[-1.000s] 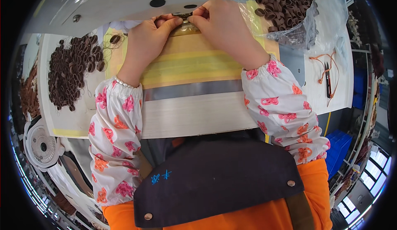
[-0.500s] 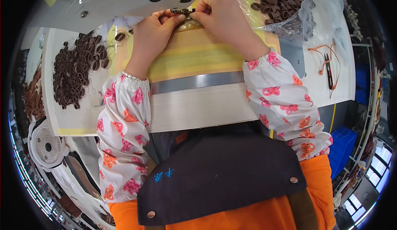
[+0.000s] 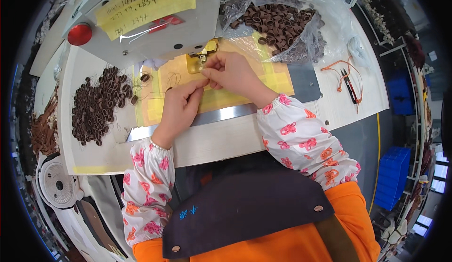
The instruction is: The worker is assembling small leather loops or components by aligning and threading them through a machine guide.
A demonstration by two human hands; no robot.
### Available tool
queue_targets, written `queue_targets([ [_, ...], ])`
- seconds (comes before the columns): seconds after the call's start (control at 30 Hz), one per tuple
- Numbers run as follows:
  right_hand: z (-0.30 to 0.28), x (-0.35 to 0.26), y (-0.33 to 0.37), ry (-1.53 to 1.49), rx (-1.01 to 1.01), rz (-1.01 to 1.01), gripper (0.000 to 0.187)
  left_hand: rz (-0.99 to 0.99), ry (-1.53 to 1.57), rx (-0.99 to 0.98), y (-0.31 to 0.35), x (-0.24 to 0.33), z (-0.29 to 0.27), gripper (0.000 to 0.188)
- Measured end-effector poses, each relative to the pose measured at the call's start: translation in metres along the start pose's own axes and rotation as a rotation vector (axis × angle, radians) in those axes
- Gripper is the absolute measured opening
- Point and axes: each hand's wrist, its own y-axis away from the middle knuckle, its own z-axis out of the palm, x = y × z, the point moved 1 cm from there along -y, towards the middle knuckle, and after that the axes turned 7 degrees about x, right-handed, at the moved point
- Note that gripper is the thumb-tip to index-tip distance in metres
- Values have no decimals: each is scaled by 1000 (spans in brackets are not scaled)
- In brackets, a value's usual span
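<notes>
The sewing machine [image 3: 155, 31] has a light grey body, a round red knob [image 3: 79, 34] and pale yellow paper notes [image 3: 146, 5] taped to its top. The presser foot [image 3: 203, 54] is brass-coloured. The work surface under it is covered in yellow tape patches [image 3: 278, 80], with a bare silver metal strip [image 3: 221, 115] along its front edge. The table [image 3: 339, 106] is off-white. The loose elastic loops [image 3: 96, 106] and those in the clear plastic bag [image 3: 282, 24] are dark brown. The thread snips [image 3: 349, 84] are black with an orange cord. Both sleeve covers [image 3: 301, 142] are white with a pink and orange bow print. The apron [image 3: 249, 210] is dark navy over an orange garment. The crate [image 3: 391, 177] is blue.
</notes>
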Motion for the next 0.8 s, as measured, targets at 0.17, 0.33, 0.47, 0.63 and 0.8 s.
queue_targets([
  [0.17, 1, 2, 15, 25, 94, -249, 14, 34, -11, 48, -9, -4, -5, 15],
  [0.33, 1, -26, 63, 116, -144, -238, 14, 197, -44, -34, -27, -7, -3, 15],
  [0.47, -15, -18, 35, 187, -44, -356, 13, 249, -345, -59, -32, -17, -10, 14],
  [0.63, -12, -10, -11, -81, -165, 11, 14, -47, -85, -15, -35, -12, -9, 15],
  [0.8, -8, -10, -18, 62, -84, -67, 18, -62, -184, 28, -39, -14, -6, 16],
])
